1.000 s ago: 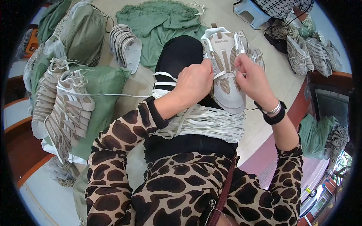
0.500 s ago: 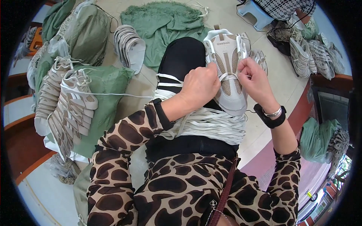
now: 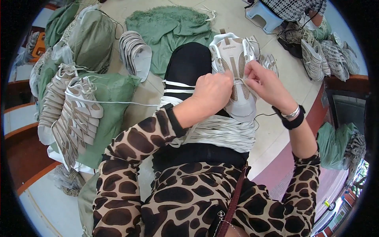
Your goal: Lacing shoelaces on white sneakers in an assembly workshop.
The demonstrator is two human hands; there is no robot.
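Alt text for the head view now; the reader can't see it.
Left hand and right hand work at a pale lace across a beige-and-white shoe upper. White laces lie bunched nearer the body; stacked uppers stand left.

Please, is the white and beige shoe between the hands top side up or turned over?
Top side up: the shoe shows its tongue to the camera, and its rounded toe points toward the picture's lower edge.

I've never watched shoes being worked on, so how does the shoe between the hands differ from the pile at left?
The shoe is single; the pile holds many, overlapping.
The shoe sits between both hands; the pile lies against a green sack.
Both are pale with beige parts.
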